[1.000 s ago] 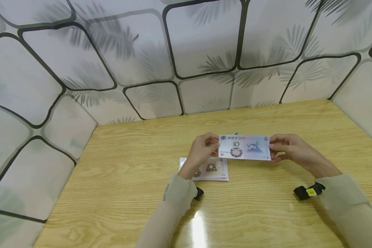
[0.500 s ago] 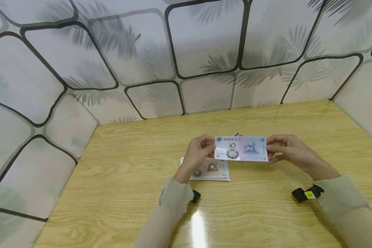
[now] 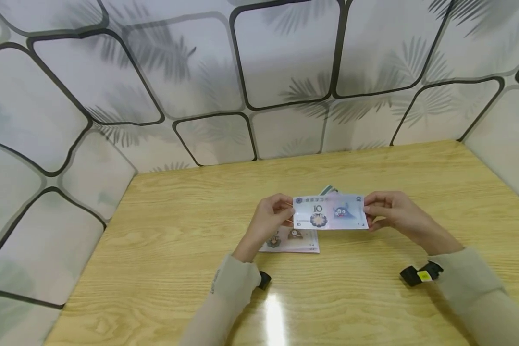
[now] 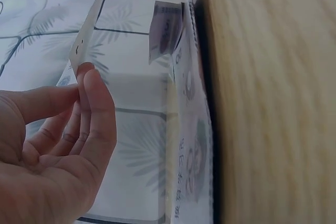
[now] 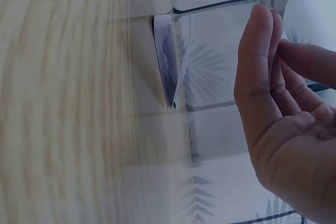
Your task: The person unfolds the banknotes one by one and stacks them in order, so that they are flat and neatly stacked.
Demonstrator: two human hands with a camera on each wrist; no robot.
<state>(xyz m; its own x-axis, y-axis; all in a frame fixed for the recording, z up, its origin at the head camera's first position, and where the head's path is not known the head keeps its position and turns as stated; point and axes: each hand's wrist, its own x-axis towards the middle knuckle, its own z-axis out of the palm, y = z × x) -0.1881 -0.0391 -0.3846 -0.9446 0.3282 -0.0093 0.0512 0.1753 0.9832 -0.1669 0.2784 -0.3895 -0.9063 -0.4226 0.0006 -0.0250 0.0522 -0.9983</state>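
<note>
- Centrally, in the head view, the 10 note (image 3: 330,211) is suspended above the wooden table (image 3: 177,216), its printed face toward the camera. Clock positions below take this note as the dial centre, with 12 toward the patterned wall (image 3: 285,57).
- Left hand (image 3: 268,216): at 9 o'clock; thumb and fingers pinch the short edge of the note.
- Right hand (image 3: 391,211): at 3 o'clock; thumb and fingers pinch the opposite short edge.
- Note condition: held taut or nearly so between both hands; a rosette and a blue cartoon figure are printed beside the numeral.
- Stack of notes (image 3: 294,242): on the table at 8 o'clock, partly covered in view by the left hand and the held note.
- Second paper (image 3: 328,189): at 12 o'clock, only its tip visible beyond the note's upper edge.
- Black straps: left unit (image 3: 265,279) between 7 and 8 o'clock; right unit (image 3: 421,275) at 4 o'clock, bearing a yellow label.
</note>
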